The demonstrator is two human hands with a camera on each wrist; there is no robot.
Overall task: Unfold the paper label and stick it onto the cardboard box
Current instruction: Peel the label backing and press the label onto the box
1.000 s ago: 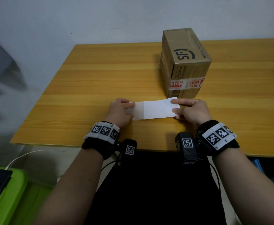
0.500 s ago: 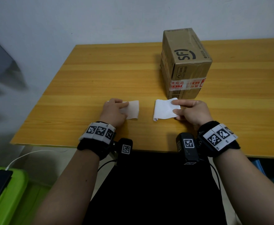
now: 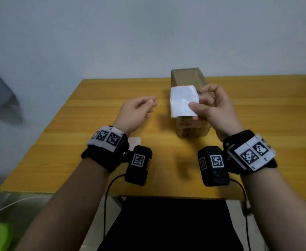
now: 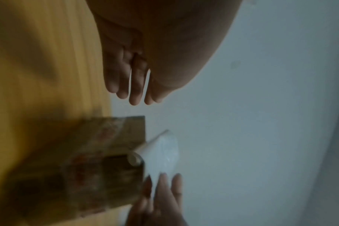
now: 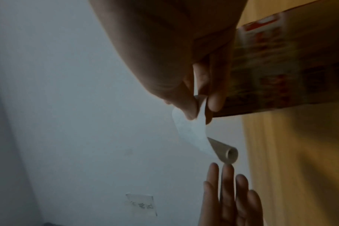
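Right hand [image 3: 215,109] pinching the label [image 3: 183,101] by its edge above the box [image 3: 192,130], left hand [image 3: 136,113] loose, empty, table [image 3: 76,145] between them clear.

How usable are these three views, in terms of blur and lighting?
Head view: evenly lit, slight motion softness, label and cardboard box readable. Left wrist view: dim, box smeared, left hand shadowed. Right wrist view: dim, right hand dark, label fairly clear.

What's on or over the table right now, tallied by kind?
Paper pieces: 2, the white label pinched by the right hand, and a backing piece lying on the table
Cardboard boxes: 1
Hands: 2, the left hand holds nothing
Total: 5
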